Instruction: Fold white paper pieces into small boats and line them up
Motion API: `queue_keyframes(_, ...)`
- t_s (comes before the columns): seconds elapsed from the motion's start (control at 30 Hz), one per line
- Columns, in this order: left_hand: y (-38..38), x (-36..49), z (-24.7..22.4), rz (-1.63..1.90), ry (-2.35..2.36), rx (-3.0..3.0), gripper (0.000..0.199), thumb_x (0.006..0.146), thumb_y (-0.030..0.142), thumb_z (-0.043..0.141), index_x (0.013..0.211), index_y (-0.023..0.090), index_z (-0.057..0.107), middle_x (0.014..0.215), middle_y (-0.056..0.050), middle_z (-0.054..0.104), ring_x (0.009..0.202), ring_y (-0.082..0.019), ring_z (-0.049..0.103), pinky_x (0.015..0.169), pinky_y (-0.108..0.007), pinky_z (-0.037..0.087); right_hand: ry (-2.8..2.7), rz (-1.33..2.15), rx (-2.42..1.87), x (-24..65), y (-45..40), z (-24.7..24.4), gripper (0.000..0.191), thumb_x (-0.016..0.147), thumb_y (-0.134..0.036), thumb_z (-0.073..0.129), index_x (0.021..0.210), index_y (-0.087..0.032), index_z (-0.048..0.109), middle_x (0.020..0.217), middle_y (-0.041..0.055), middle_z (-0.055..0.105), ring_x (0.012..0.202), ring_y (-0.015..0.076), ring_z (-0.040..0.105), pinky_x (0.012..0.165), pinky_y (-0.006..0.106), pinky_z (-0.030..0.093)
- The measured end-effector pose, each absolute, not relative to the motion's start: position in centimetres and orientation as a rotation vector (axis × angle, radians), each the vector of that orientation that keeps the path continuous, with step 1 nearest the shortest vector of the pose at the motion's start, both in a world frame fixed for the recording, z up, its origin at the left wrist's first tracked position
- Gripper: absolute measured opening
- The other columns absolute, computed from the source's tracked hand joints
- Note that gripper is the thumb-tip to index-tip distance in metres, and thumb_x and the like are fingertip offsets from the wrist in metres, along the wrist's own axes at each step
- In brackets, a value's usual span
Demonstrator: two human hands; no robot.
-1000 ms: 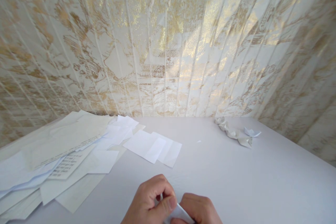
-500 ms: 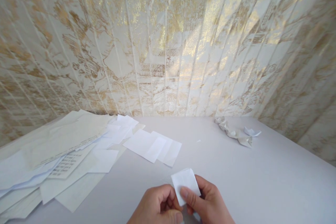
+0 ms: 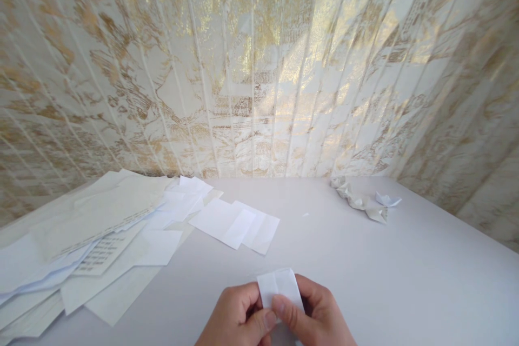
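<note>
Tabletop (image 3: 389,275): back edge along wall (image 3: 251,81), right edge along side wall (image 3: 478,146). Paper pile (image 3: 109,221) across left side, reaching back edge, sheets overlapping. Two paper squares (image 3: 219,221) just right of pile, one partly over other. Paper scrap (image 3: 306,214) farther right, alone. Row of paper pieces (image 3: 357,201) near back right corner; paper boat (image 3: 388,200) just right of row. Near side, centre: folded paper (image 3: 284,283) between left hand (image 3: 237,313) and right hand (image 3: 320,311), in front of squares.
</note>
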State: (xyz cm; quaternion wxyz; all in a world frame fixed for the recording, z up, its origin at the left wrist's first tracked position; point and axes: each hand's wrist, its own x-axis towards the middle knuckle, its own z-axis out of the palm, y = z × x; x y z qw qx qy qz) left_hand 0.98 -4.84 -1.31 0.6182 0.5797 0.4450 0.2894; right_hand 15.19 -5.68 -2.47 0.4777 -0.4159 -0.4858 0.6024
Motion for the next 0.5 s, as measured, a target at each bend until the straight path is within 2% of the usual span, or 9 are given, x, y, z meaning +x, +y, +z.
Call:
queue_keyframes(0.1,-4.89,0.84,-0.95,0.655,1.025,1.356,0.034,0.069,0.047,0.058,0.072,0.013,0.056,0.046,0.005,0.044,0.042,-0.009,0.038,0.042,-0.022,0.026,-1.247,1.446,-1.025,15.4,-5.69,-2.41,0.048,0.065,-0.059,0.062,0.065,-0.011,0.06,0.053,0.0014,0.053,0.05,0.0124,0.047,0.049,0.023,0.036)
queue_keyframes(0.23,-4.92,0.9,-0.54,0.629,1.042,1.374,0.015,0.069,0.027,0.053,0.072,0.013,0.058,0.047,0.006,0.044,0.042,-0.009,0.037,0.043,-0.021,0.026,-1.33,1.399,-1.13,15.8,-5.7,-2.22,0.055,0.069,-0.066,0.052,0.056,-0.013,0.054,0.048,-0.0019,0.042,0.044,0.0088,0.036,0.043,0.021,0.027)
queue_keyframes(0.37,-4.97,0.94,-0.62,0.63,1.032,1.424,0.017,0.068,0.022,0.048,0.076,0.013,0.059,0.048,0.006,0.043,0.042,-0.008,0.036,0.043,-0.021,0.026,-1.338,1.396,-1.157,15.99,-5.51,-2.58,0.059,0.073,-0.068,0.044,0.054,-0.013,0.05,0.047,-0.0021,0.04,0.044,0.0076,0.035,0.042,0.02,0.024)
queue_keyframes(0.5,-5.06,0.84,-1.07,0.609,1.032,1.432,0.016,0.067,0.019,0.046,0.077,0.014,0.057,0.05,0.006,0.043,0.044,-0.009,0.036,0.043,-0.02,0.025,-1.282,1.259,-1.22,16.14,-5.46,-2.66,0.048,0.068,-0.061,0.058,0.062,-0.015,0.051,0.051,-0.0023,0.044,0.048,0.0089,0.038,0.042,0.019,0.028)
